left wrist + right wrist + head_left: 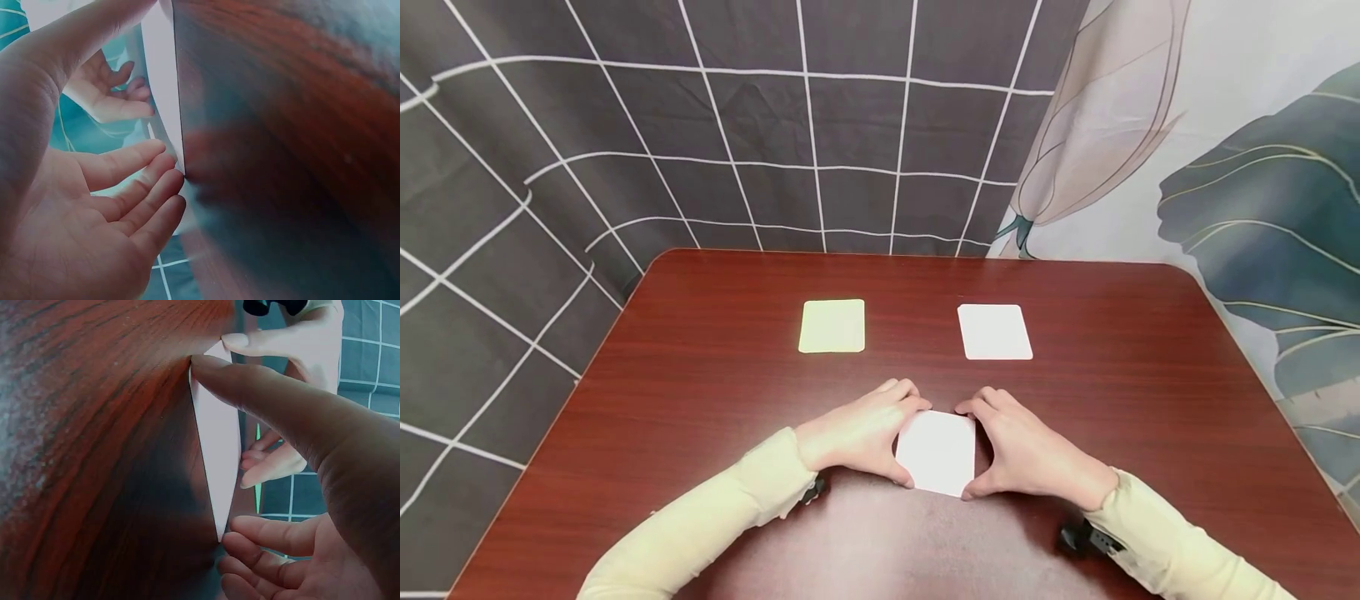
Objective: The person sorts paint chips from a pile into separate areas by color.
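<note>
Head view shows my left hand and right hand framing a white card lying near the front middle of the dark wooden table. Each hand touches the card's edges with thumb at the near corner and fingertips at the far corner, fingers gently bent, palms open, pinching it between them. Farther back, well apart, lie a pale yellow card on the left and another white card on the right.
</note>
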The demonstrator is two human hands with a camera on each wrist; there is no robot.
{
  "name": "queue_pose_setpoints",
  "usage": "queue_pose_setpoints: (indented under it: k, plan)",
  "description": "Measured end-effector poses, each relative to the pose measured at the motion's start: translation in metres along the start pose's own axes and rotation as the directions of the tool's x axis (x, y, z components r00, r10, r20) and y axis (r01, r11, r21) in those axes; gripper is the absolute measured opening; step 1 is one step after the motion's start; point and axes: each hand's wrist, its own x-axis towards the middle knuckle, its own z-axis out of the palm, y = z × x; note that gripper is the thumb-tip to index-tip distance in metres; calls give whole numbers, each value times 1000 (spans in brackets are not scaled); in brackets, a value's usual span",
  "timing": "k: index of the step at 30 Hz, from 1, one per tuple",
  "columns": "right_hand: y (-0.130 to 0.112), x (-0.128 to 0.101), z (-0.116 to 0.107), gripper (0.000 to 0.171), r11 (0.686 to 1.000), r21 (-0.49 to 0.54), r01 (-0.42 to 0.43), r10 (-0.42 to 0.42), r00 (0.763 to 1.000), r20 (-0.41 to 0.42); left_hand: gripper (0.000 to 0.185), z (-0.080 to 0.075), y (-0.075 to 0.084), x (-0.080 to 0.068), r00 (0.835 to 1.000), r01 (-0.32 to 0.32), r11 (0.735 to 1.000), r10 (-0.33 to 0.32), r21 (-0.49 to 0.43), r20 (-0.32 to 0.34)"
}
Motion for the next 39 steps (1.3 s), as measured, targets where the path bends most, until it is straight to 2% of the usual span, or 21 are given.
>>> queue_pose_setpoints:
  k: [5,11,23,32,39]
  plan:
    - [-2,0,0,85,1000,18,-5,5,1000,13,90,1,1,0,1000,2,1000,-2,-3,-3]
    - [-7,-1,1,93,1000,11,9,-9,1000,22,87,3,1,-1,1000,1,1000,-1,-1,-21]
    - [-7,-1,-2,90,988,-124,95,-94,996,12,86,4,1,-1,1000,-24,1000,23,-16,-3]
    - [-1,-1,-4,86,984,-110,138,-139,990,3,101,7,3,0,1000,-25,999,26,41,-17]
    - [6,3,-16,93,988,-69,141,-142,990,-12,93,2,2,9,998,-51,997,52,61,-26]
